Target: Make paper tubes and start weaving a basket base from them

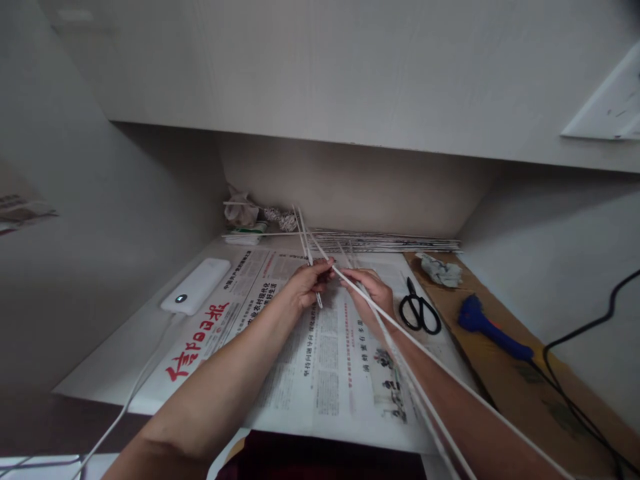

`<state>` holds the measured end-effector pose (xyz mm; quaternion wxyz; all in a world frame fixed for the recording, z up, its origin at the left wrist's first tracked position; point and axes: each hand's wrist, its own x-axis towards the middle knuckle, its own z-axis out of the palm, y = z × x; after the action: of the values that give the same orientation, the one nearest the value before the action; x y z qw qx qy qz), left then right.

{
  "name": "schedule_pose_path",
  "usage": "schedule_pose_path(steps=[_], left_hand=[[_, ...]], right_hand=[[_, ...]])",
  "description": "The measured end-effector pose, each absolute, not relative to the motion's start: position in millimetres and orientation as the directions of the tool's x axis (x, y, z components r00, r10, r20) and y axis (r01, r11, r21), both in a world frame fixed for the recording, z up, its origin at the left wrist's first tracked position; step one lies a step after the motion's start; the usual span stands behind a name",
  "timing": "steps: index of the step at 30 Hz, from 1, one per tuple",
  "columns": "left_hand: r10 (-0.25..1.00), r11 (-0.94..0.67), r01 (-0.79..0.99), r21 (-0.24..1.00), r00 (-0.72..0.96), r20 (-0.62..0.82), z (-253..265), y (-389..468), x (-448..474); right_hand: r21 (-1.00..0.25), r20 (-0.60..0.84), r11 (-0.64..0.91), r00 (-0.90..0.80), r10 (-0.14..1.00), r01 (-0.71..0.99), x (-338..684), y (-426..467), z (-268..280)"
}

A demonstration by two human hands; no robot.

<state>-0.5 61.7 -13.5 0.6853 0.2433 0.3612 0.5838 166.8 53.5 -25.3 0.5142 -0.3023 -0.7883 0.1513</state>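
My left hand [311,283] is closed around several thin whitish paper sticks [303,233], which cross where the fingers pinch them. My right hand [369,291] is close beside it, thumb and fingers closed on the same crossing sticks. Long pale lengths [425,327] run from between the hands over my right forearm toward the lower right edge. Both hands are above a printed newspaper [200,343] spread on the table. The fingertips partly hide the spot where the sticks meet.
Black-handled scissors [420,313] lie right of my right hand. A blue glue gun [495,333] and crumpled paper [440,270] rest on cardboard [520,393]. A stack of paper sticks [385,241] lines the back wall. At left is a white power bank [196,287] with a cable.
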Motion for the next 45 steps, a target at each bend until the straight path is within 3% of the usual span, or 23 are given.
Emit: schedule_pose_path(steps=[6, 10, 13, 21, 29, 37, 45], left_hand=[[0.963, 0.251, -0.607, 0.754, 0.075, -0.26, -14.2, 60.5, 1.2], [0.968, 0.25, -0.59, 0.768, 0.131, -0.215, -15.1, 58.1, 5.6], [0.969, 0.248, -0.586, 0.771, 0.134, -0.209, -17.3, 57.4, 8.6], [0.974, 0.195, -0.651, 0.734, 0.043, -0.221, -13.7, 53.8, 13.1], [0.962, 0.124, -0.676, 0.727, -0.099, -0.256, -20.4, 61.6, 10.1], [0.945, 0.053, -0.697, 0.716, -0.197, -0.261, -26.4, 72.8, -4.8], [0.973, 0.058, -0.698, 0.714, -0.119, -0.196, -26.3, 71.5, -2.3]], right_hand=[[-0.629, 0.69, 0.751, -0.3, 0.658, 0.2, 160.4, 48.8, -28.3], [-0.818, 0.507, 0.557, -0.275, 0.817, 0.146, 158.6, 49.2, -30.9], [-0.896, 0.384, 0.431, -0.303, 0.872, 0.107, 157.5, 50.9, -36.1], [-0.944, 0.251, 0.308, -0.354, 0.901, 0.115, 152.8, 55.6, -48.2], [-0.997, 0.019, 0.047, -0.376, 0.926, 0.063, 149.1, 53.2, -44.5], [-0.985, 0.163, 0.17, -0.384, 0.909, -0.015, 149.4, 43.5, -34.2], [-0.973, 0.141, 0.202, -0.411, 0.901, 0.109, 148.7, 50.0, -44.9]])
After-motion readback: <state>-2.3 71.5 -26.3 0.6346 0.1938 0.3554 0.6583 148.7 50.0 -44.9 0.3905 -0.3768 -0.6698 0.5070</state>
